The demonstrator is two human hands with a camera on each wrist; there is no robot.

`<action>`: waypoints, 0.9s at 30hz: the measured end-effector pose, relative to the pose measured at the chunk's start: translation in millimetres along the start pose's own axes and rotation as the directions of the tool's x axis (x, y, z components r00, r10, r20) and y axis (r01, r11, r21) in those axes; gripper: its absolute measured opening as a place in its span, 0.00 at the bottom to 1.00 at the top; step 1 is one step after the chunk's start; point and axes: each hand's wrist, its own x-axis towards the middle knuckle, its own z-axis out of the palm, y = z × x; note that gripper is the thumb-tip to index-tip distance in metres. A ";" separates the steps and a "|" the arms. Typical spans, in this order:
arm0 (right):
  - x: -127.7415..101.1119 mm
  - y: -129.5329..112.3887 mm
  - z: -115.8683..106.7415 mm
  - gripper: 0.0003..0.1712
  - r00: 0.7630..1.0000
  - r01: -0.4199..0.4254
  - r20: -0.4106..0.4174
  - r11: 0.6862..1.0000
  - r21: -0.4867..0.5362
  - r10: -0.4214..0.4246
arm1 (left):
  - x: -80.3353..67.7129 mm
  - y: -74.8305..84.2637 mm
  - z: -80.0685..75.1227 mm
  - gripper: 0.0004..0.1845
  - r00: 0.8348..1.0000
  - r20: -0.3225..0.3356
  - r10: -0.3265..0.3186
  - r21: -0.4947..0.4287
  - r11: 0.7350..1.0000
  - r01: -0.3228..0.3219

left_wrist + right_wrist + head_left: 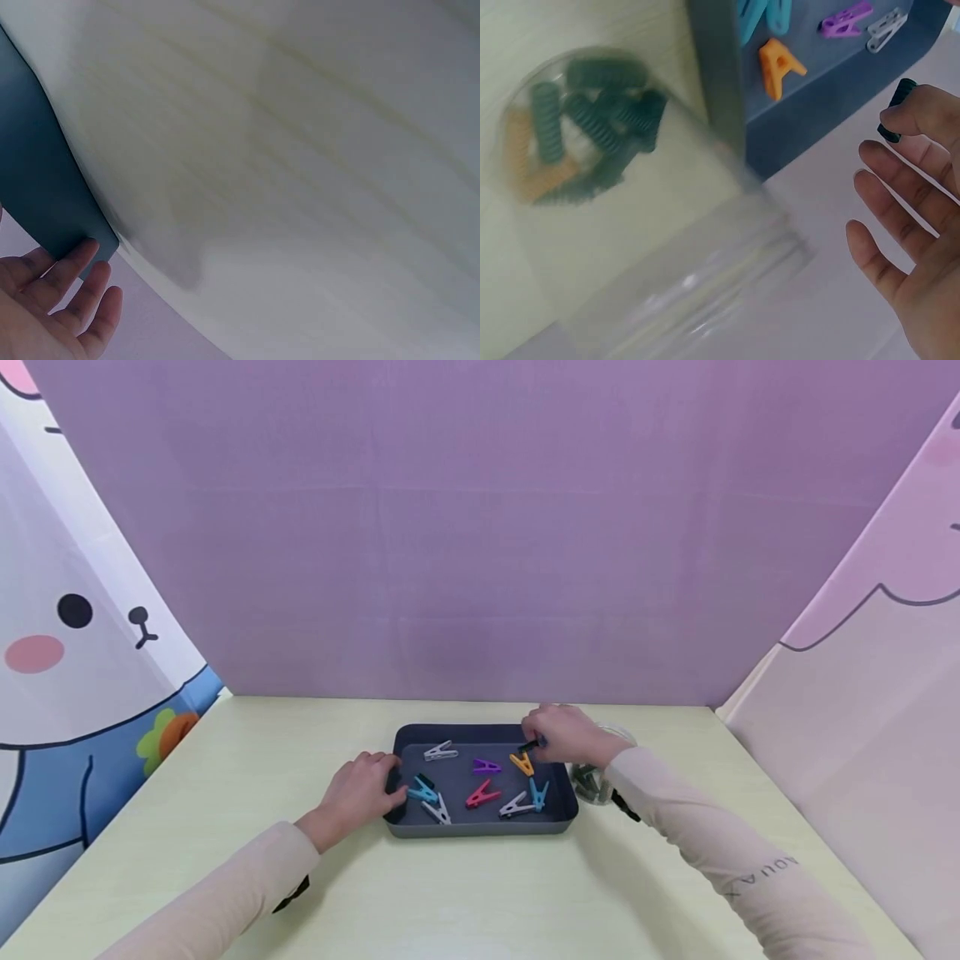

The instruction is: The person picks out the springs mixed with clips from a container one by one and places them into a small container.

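My right hand (564, 733) is over the back right corner of a dark grey tray (480, 829). Its thumb and index finger pinch a small dark green ribbed cylinder (897, 112), the other fingers spread apart. Close below it lies an orange clothespin (522, 764). My left hand (360, 793) rests at the tray's left edge, thumb tip at the rim and loosely extended fingers touching the outer wall in the left wrist view. Inside the tray lie blue clothespins (423, 791), white ones (441, 751), a purple one (487, 767) and a red one (482, 794).
A clear jar (652, 247) stands right of the tray, partly hidden by the right forearm in the head view. It holds several dark green ribbed pieces (592, 124) and orange ones. A small dark piece (425, 780) lies beside the left blue clothespin. A purple backdrop rises behind the table.
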 end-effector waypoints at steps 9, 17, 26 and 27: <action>-24.0 24.1 -11.9 0.06 0.999 -0.043 -0.014 0.999 0.033 0.044 | 1.4 -0.3 -0.3 0.23 1.000 -0.005 -0.001 -0.004 1.000 0.001; -41.2 46.0 -20.3 0.07 0.992 -0.117 -0.040 0.990 0.080 0.120 | 1.9 -0.1 0.1 0.23 1.000 0.002 -0.005 0.001 1.000 0.005; -59.4 66.8 -19.3 0.06 0.987 -0.131 -0.080 0.985 0.113 0.140 | 2.7 0.1 0.8 0.24 1.000 0.007 -0.007 0.001 1.000 0.007; -61.1 68.3 -18.4 0.06 0.987 -0.134 -0.079 0.984 0.115 0.143 | 2.5 0.1 0.8 0.24 1.000 0.006 -0.006 0.001 1.000 0.006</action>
